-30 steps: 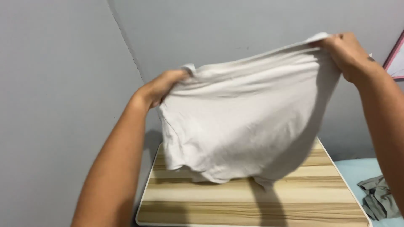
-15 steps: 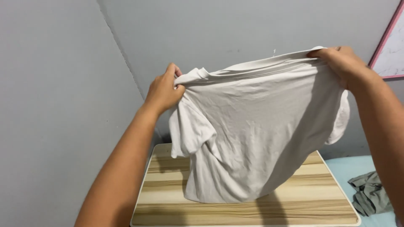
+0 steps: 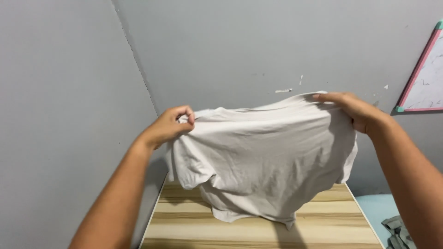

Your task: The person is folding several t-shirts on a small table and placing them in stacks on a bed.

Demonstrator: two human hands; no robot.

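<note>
Both arms are reaching out far in front. The left hand (image 3: pixel 168 127) is pinching the white shirt (image 3: pixel 263 157) with its fingers (image 3: pixel 184 116) shut tight on the left edge. The right hand (image 3: pixel 353 110) is gripping the right edge. The shirt is hanging wrinkled and saggy, its bottom touching the wooden tabletop (image 3: pixel 323 226).

The white T-shirt (image 3: pixel 263 157) is plain, soft and creased. It hangs spread out in the air, held up by its two top corners, top edge sagging slightly. Its bunched lower hem dangles just above a wooden tabletop (image 3: pixel 323 226).
</note>
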